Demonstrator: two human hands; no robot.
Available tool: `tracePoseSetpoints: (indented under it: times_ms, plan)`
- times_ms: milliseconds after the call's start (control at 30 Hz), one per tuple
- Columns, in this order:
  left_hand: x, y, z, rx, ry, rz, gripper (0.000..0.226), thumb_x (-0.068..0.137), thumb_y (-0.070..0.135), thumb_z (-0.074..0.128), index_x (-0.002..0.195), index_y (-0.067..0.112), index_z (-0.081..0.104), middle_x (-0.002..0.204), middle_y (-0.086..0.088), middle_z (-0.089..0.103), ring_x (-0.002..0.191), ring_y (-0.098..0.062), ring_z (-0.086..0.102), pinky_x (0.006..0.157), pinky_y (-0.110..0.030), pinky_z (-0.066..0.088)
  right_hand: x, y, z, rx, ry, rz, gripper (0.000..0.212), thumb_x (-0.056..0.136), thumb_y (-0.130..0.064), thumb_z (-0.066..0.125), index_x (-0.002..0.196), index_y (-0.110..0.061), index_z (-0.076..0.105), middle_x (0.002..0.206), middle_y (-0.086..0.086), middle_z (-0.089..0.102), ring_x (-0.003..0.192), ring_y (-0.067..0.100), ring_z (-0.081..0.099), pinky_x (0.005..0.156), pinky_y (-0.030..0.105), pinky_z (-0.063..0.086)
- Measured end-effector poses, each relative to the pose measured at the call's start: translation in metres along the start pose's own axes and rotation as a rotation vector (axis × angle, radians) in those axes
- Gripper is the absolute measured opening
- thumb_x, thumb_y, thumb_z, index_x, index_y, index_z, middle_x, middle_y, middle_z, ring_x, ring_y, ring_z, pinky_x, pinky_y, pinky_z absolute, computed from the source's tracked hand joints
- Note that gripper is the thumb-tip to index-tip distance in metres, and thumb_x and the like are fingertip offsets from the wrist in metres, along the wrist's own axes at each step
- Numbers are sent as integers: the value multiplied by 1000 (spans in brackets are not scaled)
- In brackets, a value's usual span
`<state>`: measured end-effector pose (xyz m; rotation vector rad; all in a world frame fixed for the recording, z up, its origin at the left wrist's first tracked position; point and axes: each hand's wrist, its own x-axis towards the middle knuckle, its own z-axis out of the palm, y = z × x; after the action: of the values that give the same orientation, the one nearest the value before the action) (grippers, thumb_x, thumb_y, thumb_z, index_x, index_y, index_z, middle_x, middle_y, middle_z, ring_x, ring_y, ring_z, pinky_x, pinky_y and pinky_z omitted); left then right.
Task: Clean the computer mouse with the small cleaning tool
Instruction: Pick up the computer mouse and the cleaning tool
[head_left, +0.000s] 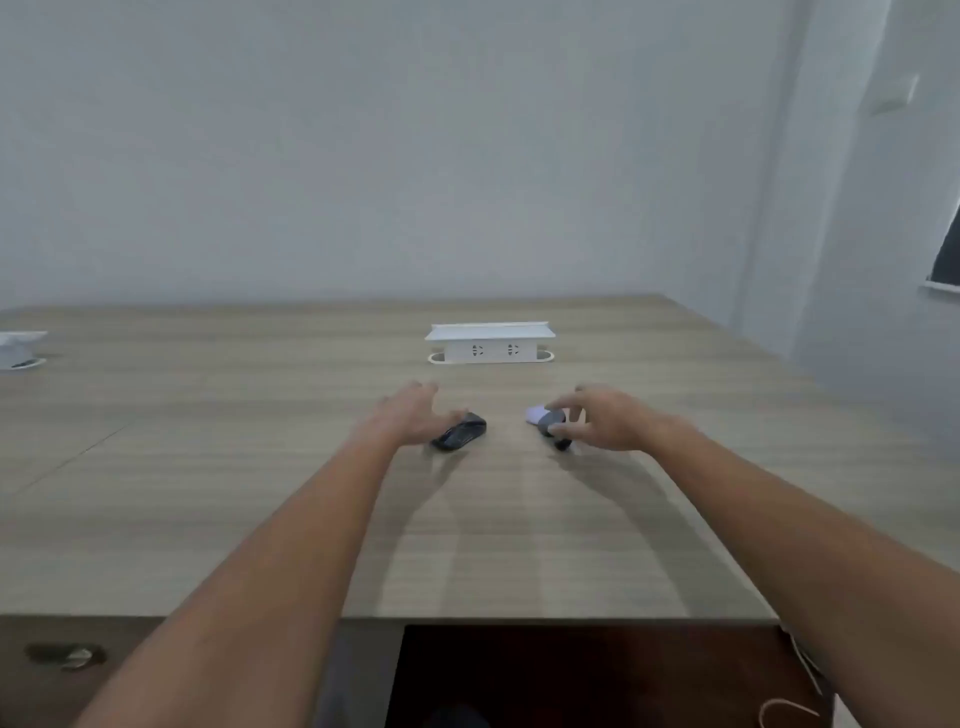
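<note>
Two bare hands reached over the wooden table (208, 467). The left hand (410, 418) lay spread open, thumb just touching the black mouse (460, 433) at its 3 o'clock. The right hand (597, 421) curled its fingers around a small cleaning tool (548, 422) — grey and white, blurred — at the mouse's 3 o'clock. A white socket box (490, 343) stood at 12 o'clock.

— Can any text, label or number be read here?
— None can be made out. The white socket box (490, 343) on the tabletop (208, 467) is marked only by its outlet slots; no lettering can be discerned.
</note>
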<state>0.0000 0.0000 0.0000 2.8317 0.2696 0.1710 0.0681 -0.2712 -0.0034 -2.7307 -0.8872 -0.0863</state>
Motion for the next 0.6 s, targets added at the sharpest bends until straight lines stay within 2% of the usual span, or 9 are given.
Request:
tracePoseSetpoints:
  times_ms: [100, 200, 300, 400, 433, 500, 600]
  plan:
    - [0, -7, 13, 9, -30, 11, 80, 86, 66, 53, 141, 8, 43, 144, -12, 47, 132, -31, 47, 106, -43, 39, -1, -2, 10, -20, -64, -42, 32, 93, -39, 64, 121, -26, 71, 109, 5, 64, 108, 23, 60, 96, 36, 47]
    - [2, -11, 26, 6, -37, 40, 62, 81, 64, 61, 112, 11, 53, 122, -9, 56, 110, -29, 55, 93, -41, 45, -3, -2, 21, -12, -74, -49, 28, 93, -35, 65, 118, -24, 74, 105, 1, 55, 95, 17, 55, 91, 29, 43]
    - [4, -13, 32, 6, -10, 59, 52, 79, 62, 67, 95, 15, 50, 103, -4, 55, 95, -26, 54, 83, -38, 43, 1, 1, 26, 9, -49, -55, 26, 93, -26, 66, 117, -20, 74, 103, -2, 50, 91, 13, 50, 89, 26, 42]
    - [5, -15, 36, -22, 5, 43, 49, 78, 58, 70, 93, 16, 50, 98, -3, 53, 93, -26, 54, 81, -38, 44, 4, 3, 29, 18, -19, -89, 23, 91, -13, 62, 111, -11, 73, 98, -4, 55, 99, 14, 52, 77, 16, 35]
    - [8, -15, 38, -37, 7, 44, 48, 78, 56, 71, 94, 16, 51, 99, -3, 53, 93, -26, 54, 81, -37, 44, 4, 3, 29, 21, -18, -95, 21, 90, -10, 61, 108, -8, 72, 92, -6, 56, 99, 15, 52, 71, 11, 34]
    - [11, -16, 41, -70, 0, 42, 48, 79, 52, 73, 99, 12, 55, 100, -4, 54, 92, -25, 54, 79, -35, 44, 6, 3, 28, 26, -20, -101, 17, 86, -7, 62, 100, -6, 71, 80, -13, 52, 93, 12, 50, 68, 6, 36]
    - [15, -17, 45, -130, 3, 33, 46, 82, 44, 72, 106, 7, 59, 101, -6, 53, 96, -26, 55, 82, -34, 45, 13, 6, 28, 24, -43, -96, 14, 79, -11, 65, 88, -21, 67, 81, -16, 52, 93, 16, 56, 72, 18, 38]
